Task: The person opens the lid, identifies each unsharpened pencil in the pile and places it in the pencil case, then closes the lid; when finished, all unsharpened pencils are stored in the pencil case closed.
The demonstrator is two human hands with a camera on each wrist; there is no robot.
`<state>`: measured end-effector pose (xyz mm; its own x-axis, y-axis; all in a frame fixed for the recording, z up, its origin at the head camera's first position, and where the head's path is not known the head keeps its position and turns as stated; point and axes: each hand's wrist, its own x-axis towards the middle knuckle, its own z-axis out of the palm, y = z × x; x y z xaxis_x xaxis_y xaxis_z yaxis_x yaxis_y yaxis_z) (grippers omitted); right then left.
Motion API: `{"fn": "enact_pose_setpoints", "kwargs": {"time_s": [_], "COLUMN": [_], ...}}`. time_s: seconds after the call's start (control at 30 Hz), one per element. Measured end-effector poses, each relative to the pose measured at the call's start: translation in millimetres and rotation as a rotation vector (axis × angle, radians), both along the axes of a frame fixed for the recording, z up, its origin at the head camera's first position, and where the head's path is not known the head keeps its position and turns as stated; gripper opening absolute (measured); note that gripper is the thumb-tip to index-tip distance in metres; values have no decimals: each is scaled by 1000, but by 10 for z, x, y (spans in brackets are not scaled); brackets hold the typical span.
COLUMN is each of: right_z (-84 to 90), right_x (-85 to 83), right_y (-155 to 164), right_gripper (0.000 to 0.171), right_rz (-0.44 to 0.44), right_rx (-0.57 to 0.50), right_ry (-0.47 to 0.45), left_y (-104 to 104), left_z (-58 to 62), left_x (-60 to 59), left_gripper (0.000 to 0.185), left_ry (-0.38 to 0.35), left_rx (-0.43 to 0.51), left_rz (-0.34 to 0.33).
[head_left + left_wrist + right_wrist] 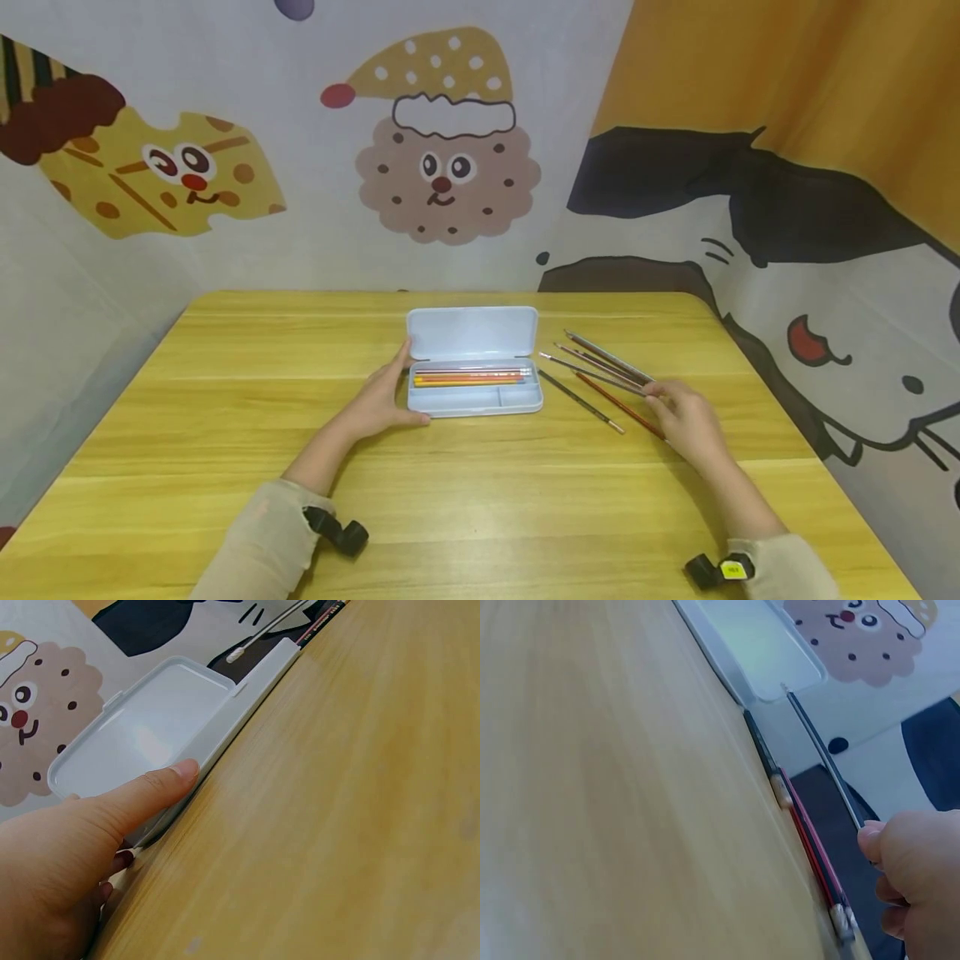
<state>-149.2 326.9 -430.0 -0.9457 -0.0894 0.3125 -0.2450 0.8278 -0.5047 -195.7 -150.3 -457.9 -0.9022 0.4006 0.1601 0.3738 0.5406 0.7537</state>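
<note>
A: Head view first — where's each hand?

B: The left hand point(381, 398) rests against the left end of the open pencil case point(474, 398), fingers fairly straight, thumb laid along the near wall. It steadies the case rather than grasping it.

A: And the right hand point(686, 419)?

B: It sits on the loose pencils point(600, 371) fanned out on the table point(225, 417), just right of the case. In the right wrist view the fingertips pinch the near end of a thin dark pencil point(821, 754), lifting it a little off the wood.

A: Which way do those pencils lie?

B: Their long axes run diagonally, from the hand at the near right up toward the far left, tips pointing at the case's right end. The pencils in the case point(468, 377) lie left to right along its length — so a loose one would need turning to match, I'd judge.

A: Which hand is nearer them?

B: The right, plainly; the left is across the case.

A: Room to move?

B: The lid stands up behind the tray, so the way in is from above or the near side. Bare table lies in front, and the table's right edge is not far beyond the right hand.
</note>
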Motion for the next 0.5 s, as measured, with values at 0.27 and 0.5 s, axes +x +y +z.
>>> {"fn": "enact_pose_setpoints", "kwargs": {"time_s": [0.27, 0.5], "right_z": [53, 89], "right_x": [-64, -134], "right_y": [-237, -455], "right_gripper": [13, 7], "right_rz": [74, 106], "right_rx": [9, 29], "right_ry": [42, 59], "left_y": [3, 5], "left_z": [-6, -4], "left_x": [-3, -4], "left_gripper": [134, 134], "left_ry": [3, 2], "left_rx": [-4, -1], "left_rz": [-4, -6]}}
